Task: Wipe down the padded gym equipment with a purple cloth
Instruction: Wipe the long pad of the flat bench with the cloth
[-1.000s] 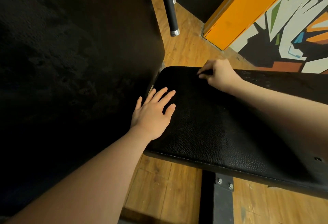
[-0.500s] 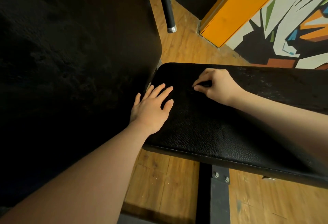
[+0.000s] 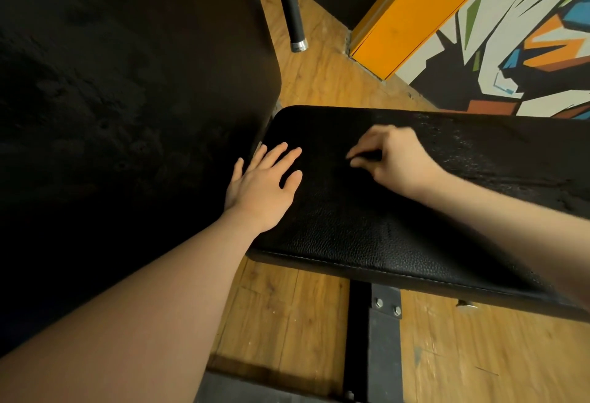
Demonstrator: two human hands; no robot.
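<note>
Wooden plank flooring [image 3: 322,83] runs through the middle of the frame, with an orange door frame [image 3: 405,9] and a bright painted wall [image 3: 510,51] in the upper right. Across the centre and right lies the black padded bench [image 3: 367,227], its stitched front edge facing the lower right; a second dark pad [image 3: 127,99] rises along the whole left side of the frame.

The left hand [image 3: 265,188] lies flat on the left end of the bench, fingers [image 3: 281,156] straight and slightly spread, holding nothing. The right hand [image 3: 392,160], just right of centre, has its fingers curled with the tips pinched onto something dark against the pad. That may be the purple cloth, but it is too dark and small to tell apart from the black leather; no clearly purple cloth shows anywhere in the view.

The main risk is coverage. A cloth bunched that small under a fingertip pinch would touch only a narrow strip, so the scuffed, flaky patch [image 3: 479,153] toward the right of the bench could be missed. A light pinch could also let the cloth slip out mid-stroke, leaving bare fingers to drag over the pad. The left hand sits in the likely wiping path, so the area beneath it would stay unwiped unless it lifts. The upright pad looks untouched.
</note>
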